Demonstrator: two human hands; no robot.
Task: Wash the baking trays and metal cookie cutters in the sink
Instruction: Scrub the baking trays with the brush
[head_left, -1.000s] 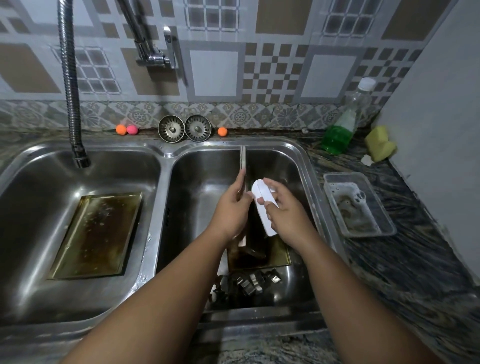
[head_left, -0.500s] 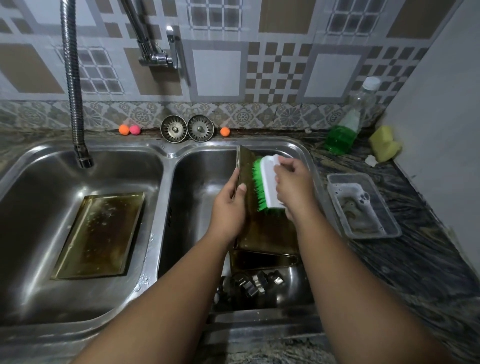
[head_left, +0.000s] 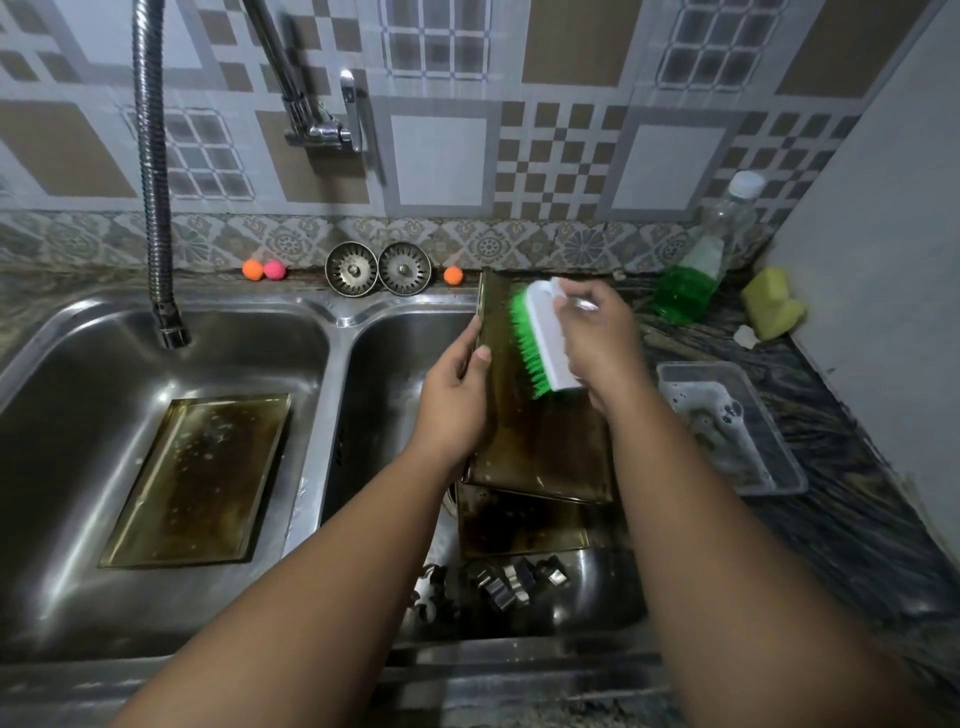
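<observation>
- Head camera: the left hand (head_left: 457, 400) grips the held baking tray (head_left: 545, 452) by its left long edge. The thumb is hooked over onto the face and the fingers are behind it (hidden from here).
- The right hand (head_left: 597, 348) is clenched round the white back of the scrub brush (head_left: 545, 338). Its green bristles press against the upper part of the tray's face.
- That tray stands tilted on end above the right basin of the sink (head_left: 337, 317). Its lower short edge is just over a second tray (head_left: 519, 527) lying in the basin; I cannot tell whether the two touch.
- Relative to the grip, most of the tray lies to the right of and below the left hand, and the brush sits just beside the thumb.
- My judgement on handling: it looks like thin sheet metal, stiff and fairly light, but the wet brown film probably makes it slippery. The raised rim is the sure place to hold, since the flat face gives no purchase.
- Held on one side only, the tray will tend to swing about the left hand under brush pressure, so bracing the bottom edge should steady it.
- A third tray (head_left: 202, 478) lies flat in the left basin.
- The cookie cutters (head_left: 509, 584) are heaped at the near end of the right basin, well apart from both hands. They look small, light and rigid with thin edges, and are best pinched by their outer walls.
</observation>
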